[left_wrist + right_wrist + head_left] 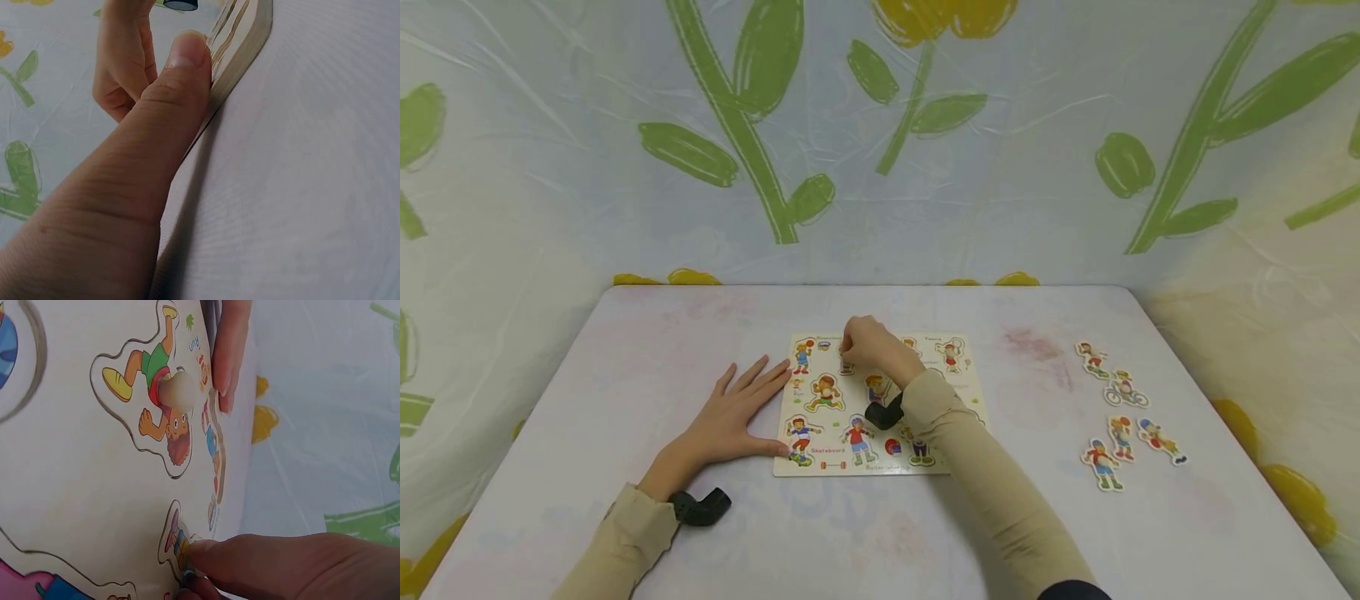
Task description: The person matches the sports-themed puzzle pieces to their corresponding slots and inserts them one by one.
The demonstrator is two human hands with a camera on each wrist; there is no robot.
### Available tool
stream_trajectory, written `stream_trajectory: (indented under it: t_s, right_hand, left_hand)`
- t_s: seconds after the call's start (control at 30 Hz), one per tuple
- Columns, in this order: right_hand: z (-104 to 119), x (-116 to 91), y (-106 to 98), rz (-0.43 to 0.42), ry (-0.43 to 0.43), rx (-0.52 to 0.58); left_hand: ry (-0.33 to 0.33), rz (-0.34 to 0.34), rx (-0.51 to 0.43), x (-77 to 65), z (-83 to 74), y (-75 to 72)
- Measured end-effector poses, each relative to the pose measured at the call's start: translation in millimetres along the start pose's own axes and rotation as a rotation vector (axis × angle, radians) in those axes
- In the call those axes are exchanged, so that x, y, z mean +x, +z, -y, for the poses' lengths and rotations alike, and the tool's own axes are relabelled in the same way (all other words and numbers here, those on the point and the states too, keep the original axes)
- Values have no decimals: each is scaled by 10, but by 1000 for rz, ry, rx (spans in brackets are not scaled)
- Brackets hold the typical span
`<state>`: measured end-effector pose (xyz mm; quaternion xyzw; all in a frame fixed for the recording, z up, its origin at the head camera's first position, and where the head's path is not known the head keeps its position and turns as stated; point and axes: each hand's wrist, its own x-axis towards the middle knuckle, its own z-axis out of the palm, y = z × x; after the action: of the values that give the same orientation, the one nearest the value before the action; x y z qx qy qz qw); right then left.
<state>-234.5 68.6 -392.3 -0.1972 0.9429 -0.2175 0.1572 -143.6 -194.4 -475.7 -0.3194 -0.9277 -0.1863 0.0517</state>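
A cream wooden puzzle board [797, 472] with cartoon sports figures lies mid-table. My left hand [735, 414] is spread flat at its left side, fingertips on the edge; in the left wrist view the thumb [178, 69] presses the board's side. Over the board's upper part, my right hand [874, 343] pinches a small figure puzzle piece [180, 547] between thumb and finger. That piece sits at its outline on the board, its upper part covered by the fingertips. Close by is a runner piece [156, 381] with a round knob [177, 390], set in the board.
Several loose figure pieces lie on the table's right: a skateboarder [1091, 359], a cyclist [1126, 389], one with a ball [1122, 437], and others beside them. The right forearm [992, 483] crosses over the board's right part. Behind the table [895, 533] hangs a flowered cloth [1000, 208].
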Motion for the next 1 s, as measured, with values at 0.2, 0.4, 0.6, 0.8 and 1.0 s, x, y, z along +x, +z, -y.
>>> stream_trajectory:
  t_s: [0.2,0.4,0.6,0.8,1.0]
  right_hand:
    - [-85,-102,-47,50,-99,3]
    - [-159,-249,-123,78,-156,28]
    - [-296,-415,-183,37,-208,85]
    - [-468,-619,-250,-47,-250,119]
    - [-708,-823,-313,-97,-223,120]
  left_hand:
    - [6,0,-8,18,-9,11]
    - [5,-1,3,6,-8,10]
    - [4,-2,2,-7,0,27]
    - [0,0,-2,-4,10,21]
    - [-10,20,-7,1,7,14]
